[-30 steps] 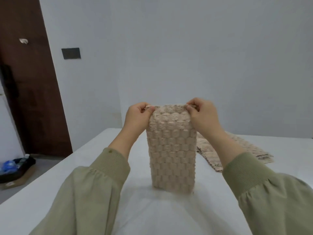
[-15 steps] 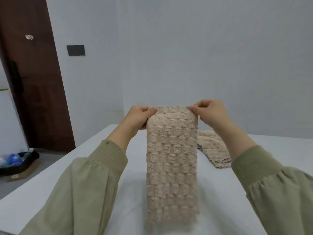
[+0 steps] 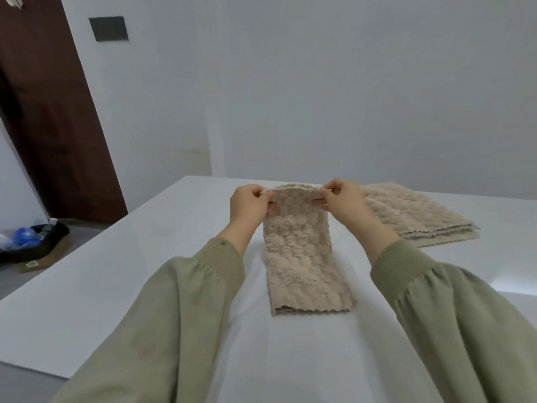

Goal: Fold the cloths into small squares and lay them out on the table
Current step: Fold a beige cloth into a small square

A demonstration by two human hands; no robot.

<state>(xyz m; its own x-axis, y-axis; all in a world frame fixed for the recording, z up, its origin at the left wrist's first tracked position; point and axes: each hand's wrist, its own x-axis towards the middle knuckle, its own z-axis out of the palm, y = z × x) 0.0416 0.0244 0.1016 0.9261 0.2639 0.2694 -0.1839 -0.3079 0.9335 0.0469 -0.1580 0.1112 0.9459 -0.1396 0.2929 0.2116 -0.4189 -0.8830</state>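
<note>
White worktop [image 3: 145, 271] fills the near view under pale grey walls, with a brown door [image 3: 43, 112] at the left. We pinch the far end of a folded beige textured cloth [image 3: 302, 263] in the fingers [image 3: 331, 189] of our left hand [image 3: 248, 205] and right hand [image 3: 344, 203], one at each top corner. That end is raised, while the near end lies flat on the worktop. Just beyond our right hand, a stack of cloths [image 3: 415, 213] of the same kind rests flat.

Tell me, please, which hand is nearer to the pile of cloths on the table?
Right. The right hand pinches a corner of the held cloth beside the pile; the left hand pinches the other corner, across the cloth from it.
</note>
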